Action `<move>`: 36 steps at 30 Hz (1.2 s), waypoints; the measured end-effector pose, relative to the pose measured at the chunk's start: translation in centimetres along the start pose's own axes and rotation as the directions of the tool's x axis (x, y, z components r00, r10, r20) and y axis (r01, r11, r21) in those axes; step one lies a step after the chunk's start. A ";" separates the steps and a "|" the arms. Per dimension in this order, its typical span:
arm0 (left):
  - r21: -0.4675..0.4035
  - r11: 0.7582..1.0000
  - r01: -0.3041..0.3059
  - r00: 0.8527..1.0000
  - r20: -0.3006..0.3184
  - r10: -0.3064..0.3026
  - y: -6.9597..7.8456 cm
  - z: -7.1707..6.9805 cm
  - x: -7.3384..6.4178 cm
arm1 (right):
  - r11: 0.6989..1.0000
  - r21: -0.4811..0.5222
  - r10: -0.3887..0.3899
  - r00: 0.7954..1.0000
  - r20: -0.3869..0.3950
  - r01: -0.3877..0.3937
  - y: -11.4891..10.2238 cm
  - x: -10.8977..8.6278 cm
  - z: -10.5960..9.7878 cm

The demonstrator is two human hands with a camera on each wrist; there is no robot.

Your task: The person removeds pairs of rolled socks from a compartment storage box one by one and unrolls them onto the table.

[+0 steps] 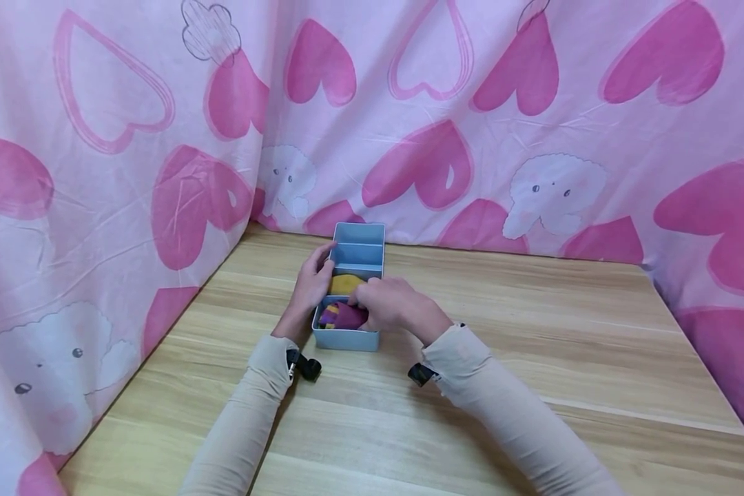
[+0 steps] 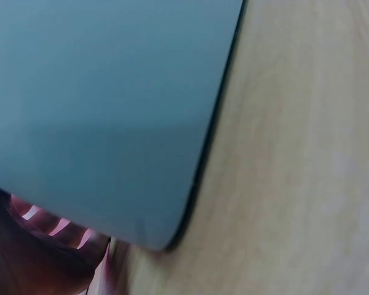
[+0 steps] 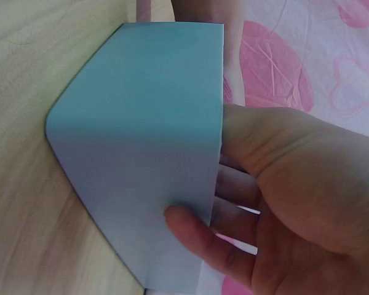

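Head view is bright and even, diffuse light, soft shadow under the right sleeve (image 1: pixel 521 406) and faint sheen on the wood surface (image 1: pixel 564 310), small detail a bit soft. Left wrist is blurry, box wall (image 2: pixel 104 110) smooth and flat, left hand (image 2: pixel 40 261) dark in the corner. Right wrist is clearer: box shades from lighter to dimmer, backdrop (image 3: pixel 332 55) pale.

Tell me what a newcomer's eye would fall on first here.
Probably the pink heart-print curtain behind the table. Then the row of blue compartments on it: the left hand is at their left side, and the right hand reaches into the nearest, where a purple bundle lies.
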State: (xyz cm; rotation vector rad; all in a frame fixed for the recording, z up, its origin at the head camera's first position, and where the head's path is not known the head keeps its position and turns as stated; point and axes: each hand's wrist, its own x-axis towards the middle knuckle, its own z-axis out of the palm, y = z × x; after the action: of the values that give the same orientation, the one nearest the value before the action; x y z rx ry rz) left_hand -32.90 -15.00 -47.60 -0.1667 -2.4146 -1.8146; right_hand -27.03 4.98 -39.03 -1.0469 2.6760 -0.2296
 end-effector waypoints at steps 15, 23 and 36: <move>-0.011 1.000 0.007 1.000 -0.006 -0.007 -0.3 0.0 -0.2 | 0.998 0.055 -0.029 1.000 -0.011 0.029 0.6 -0.6 0.2; 0.002 1.000 0.019 1.000 0.000 -0.019 -0.2 0.2 0.0 | 0.997 0.079 -0.012 1.000 -0.027 0.014 1.0 -1.0 0.1; -0.002 1.000 0.025 1.000 0.009 -0.025 0.1 0.3 -0.1 | 0.992 0.128 0.001 0.999 -0.051 0.005 1.3 -1.6 -0.4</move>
State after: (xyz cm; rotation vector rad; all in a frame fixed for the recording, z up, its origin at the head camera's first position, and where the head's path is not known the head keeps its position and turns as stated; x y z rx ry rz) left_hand -32.79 -14.71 -47.63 -0.1459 -2.4323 -1.8305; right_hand -26.86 7.11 -38.65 -1.0178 2.6648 -0.4284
